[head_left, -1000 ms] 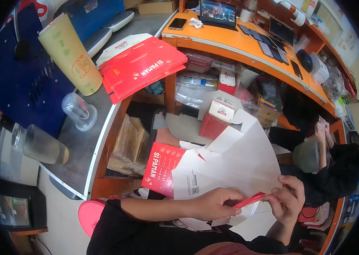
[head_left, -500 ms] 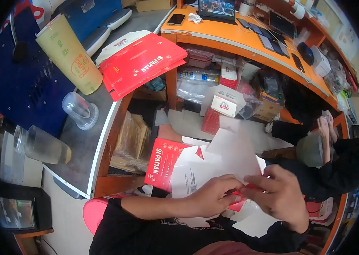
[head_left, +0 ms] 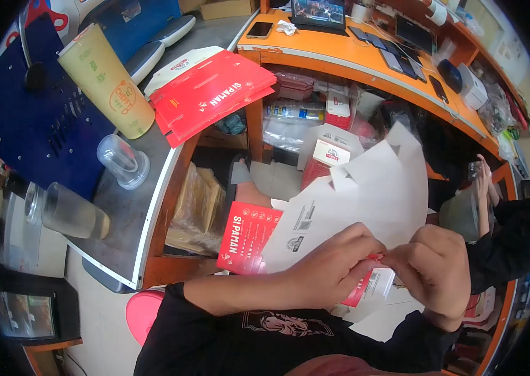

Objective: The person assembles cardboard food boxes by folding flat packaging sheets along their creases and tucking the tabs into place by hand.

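Observation:
My left hand (head_left: 334,266) and my right hand (head_left: 435,271) meet over my lap, fingers closed in a pinch on a red edge of a partly folded cardboard food box (head_left: 371,182). Its large white panel stands up beyond my hands, with small print on the lower left. Some red-and-white parts show below my fingers. The fingertips hide the exact folded spot. Behind this box, to the left, lies a red flat box blank (head_left: 246,235) lettered SI PAMAN.
Red flat blanks (head_left: 215,94) overlap the grey counter's edge, near a tall yellow cup (head_left: 108,81), a clear plastic cup (head_left: 124,164) and a jar of liquid (head_left: 73,212). Phones and a tablet (head_left: 318,14) rest on the orange desk (head_left: 365,59). Another person's hands (head_left: 483,185) are at right.
The box's white panel has swung up and spread wider. Both hands have shifted slightly right, coming closer together at the red edge. The co-worker's hands have moved a little.

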The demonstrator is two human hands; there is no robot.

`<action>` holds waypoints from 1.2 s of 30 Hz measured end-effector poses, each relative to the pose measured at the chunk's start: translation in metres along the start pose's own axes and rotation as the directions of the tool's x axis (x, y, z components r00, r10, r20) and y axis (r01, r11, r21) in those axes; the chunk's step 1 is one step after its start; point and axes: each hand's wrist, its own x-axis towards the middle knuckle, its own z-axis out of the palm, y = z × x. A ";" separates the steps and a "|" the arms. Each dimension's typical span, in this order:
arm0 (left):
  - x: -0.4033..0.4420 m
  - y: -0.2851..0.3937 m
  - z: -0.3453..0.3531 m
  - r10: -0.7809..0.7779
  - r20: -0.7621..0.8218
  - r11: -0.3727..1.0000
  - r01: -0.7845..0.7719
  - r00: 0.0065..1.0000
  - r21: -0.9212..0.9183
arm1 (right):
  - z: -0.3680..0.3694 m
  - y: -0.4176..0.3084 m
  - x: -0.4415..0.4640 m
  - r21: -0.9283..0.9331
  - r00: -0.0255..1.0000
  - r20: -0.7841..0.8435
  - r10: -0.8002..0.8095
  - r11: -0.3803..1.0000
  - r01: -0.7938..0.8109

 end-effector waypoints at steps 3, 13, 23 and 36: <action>0.004 0.001 -0.009 0.029 0.127 0.996 -0.040 0.991 0.086 | 0.001 -0.005 -0.007 0.031 1.000 -0.019 -0.010 0.999 0.011; 0.011 0.016 -0.049 0.128 0.481 0.958 0.017 0.867 -0.286 | 0.038 0.031 -0.026 -0.116 0.916 -0.326 -0.235 0.971 0.208; 0.019 0.039 -0.062 0.087 0.551 0.963 0.072 0.830 -0.261 | 0.027 0.019 -0.003 -0.045 0.912 -0.326 -0.247 0.968 0.246; 0.030 0.026 -0.066 0.038 0.300 0.850 0.127 0.953 -0.511 | 0.043 0.037 -0.001 -0.150 0.786 -0.616 -0.052 0.987 -0.053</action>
